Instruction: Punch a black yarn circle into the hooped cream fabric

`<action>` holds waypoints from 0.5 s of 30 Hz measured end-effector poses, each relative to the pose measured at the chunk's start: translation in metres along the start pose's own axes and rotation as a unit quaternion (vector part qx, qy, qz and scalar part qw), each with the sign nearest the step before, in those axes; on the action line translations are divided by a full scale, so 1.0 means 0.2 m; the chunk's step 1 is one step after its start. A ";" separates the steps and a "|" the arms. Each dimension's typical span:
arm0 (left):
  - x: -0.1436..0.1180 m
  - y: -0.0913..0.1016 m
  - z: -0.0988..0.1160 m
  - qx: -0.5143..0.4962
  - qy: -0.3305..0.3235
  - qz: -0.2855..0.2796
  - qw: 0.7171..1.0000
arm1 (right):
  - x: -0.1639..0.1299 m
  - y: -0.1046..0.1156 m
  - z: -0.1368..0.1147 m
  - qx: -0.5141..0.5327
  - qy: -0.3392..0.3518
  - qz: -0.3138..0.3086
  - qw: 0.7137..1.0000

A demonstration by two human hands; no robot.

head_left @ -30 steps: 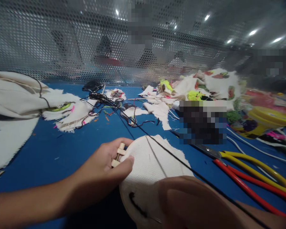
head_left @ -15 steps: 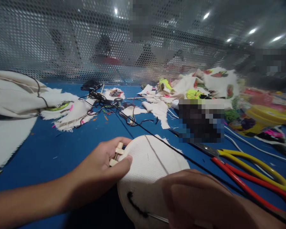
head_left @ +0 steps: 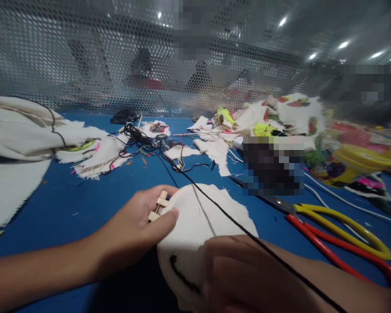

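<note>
My left hand grips the rim of a round embroidery hoop near its screw clasp, thumb on top. White fabric is stretched in the hoop, with a curved line of black stitching on its lower part. Over the right side of the fabric, my right hand is closed at the end of that line. Its fingers hide the tool; a thin metal shaft, like a punch needle's, showed there a moment earlier. Black yarn runs from the table across my right forearm.
Scissors with red and yellow handles lie right of the hoop, by a white cable. Tangled black yarn, fabric scraps and a yellow tape-like ring lie beyond. A perforated metal panel closes the back.
The hoop and both hands have shifted slightly left. My right hand has moved in over the stitching end, covering the metal shaft. The black yarn now crosses over the fabric and right forearm.
</note>
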State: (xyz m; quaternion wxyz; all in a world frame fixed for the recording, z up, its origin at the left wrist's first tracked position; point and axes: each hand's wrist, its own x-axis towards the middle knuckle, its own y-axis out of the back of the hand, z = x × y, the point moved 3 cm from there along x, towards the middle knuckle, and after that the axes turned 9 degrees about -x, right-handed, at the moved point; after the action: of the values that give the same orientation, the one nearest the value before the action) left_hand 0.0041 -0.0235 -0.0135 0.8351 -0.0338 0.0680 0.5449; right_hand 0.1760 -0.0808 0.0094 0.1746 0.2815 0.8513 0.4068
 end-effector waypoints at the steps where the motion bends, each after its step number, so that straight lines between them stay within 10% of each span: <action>1: 0.00 0.00 0.00 -0.008 0.004 -0.003 1.000 | 0.01 0.01 0.00 0.005 0.017 0.007 1.000; 5: 0.02 -0.01 0.01 -0.103 -0.001 0.011 0.995 | 0.04 0.04 0.00 0.042 0.084 0.097 0.991; 9: 0.04 0.01 0.02 -0.160 -0.052 0.073 0.983 | 0.07 0.04 0.04 0.140 -0.013 0.186 0.972; 15: -0.03 0.03 0.05 -0.098 -0.169 0.174 0.965 | 0.15 0.06 0.03 0.244 -0.046 0.398 0.883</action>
State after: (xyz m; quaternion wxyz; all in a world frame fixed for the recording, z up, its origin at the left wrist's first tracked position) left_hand -0.0037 -0.0249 -0.0018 0.7194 -0.0103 -0.1228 0.6835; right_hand 0.1592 -0.0529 0.0138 -0.0376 0.6491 0.7308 0.2077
